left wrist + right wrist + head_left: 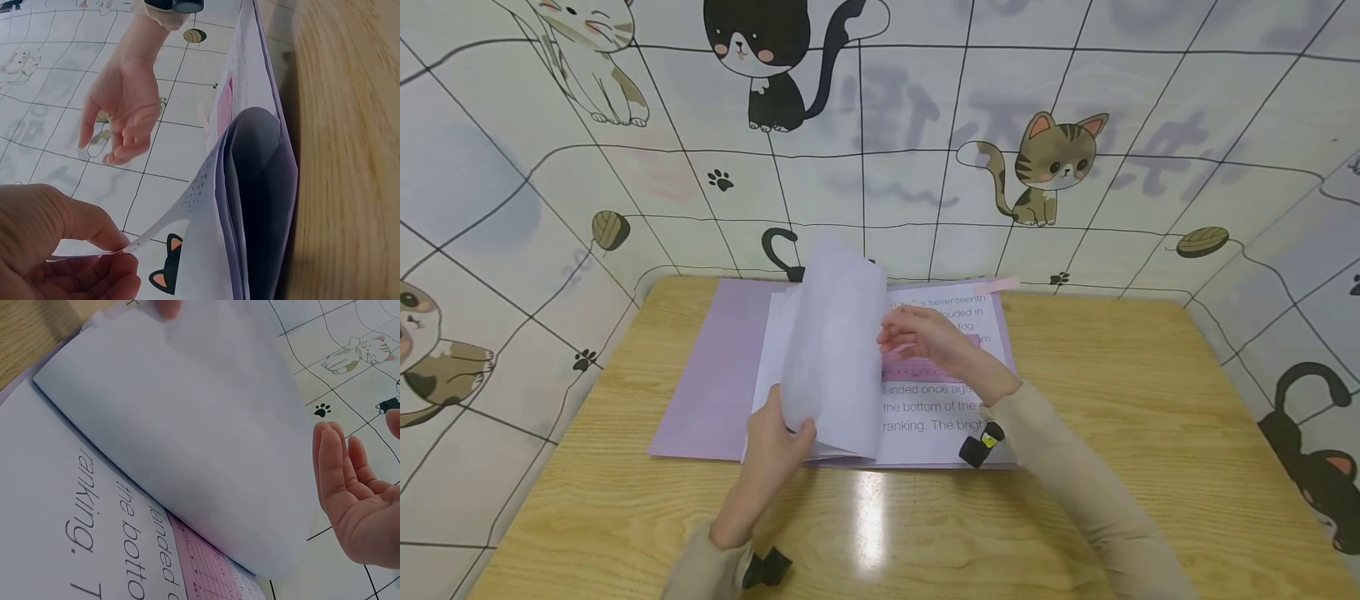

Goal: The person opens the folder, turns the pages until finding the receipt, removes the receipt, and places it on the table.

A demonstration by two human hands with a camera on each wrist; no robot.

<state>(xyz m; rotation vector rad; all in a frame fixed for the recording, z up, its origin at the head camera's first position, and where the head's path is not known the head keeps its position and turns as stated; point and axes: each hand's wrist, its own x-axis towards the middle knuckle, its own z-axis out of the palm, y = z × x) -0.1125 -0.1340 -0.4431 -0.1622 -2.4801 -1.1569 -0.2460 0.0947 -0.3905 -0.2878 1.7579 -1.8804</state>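
Note:
A purple-covered folder or booklet (707,375) lies spread on the table, holding white printed sheets. Between its thumb and fingers my left hand (777,446) pinches the edge of a white page (835,350), which stands raised and bowed over the left side. In the left wrist view, that pinch shows close up, and below the page other sheets curl over. My right hand (932,337), fingers loosely bent and apart from the thumb, hovers over the right-hand printed page (917,429) near the raised page's edge. It holds nothing. A pink gridded slip (910,371) lies on the printed page.
A pale pink strip (998,286) sticks out at the top right corner of the pages. The wooden table (1120,417) meets a cat-patterned, gridded backdrop (910,192) behind the folder. Black straps with small devices (976,451) are at both wrists.

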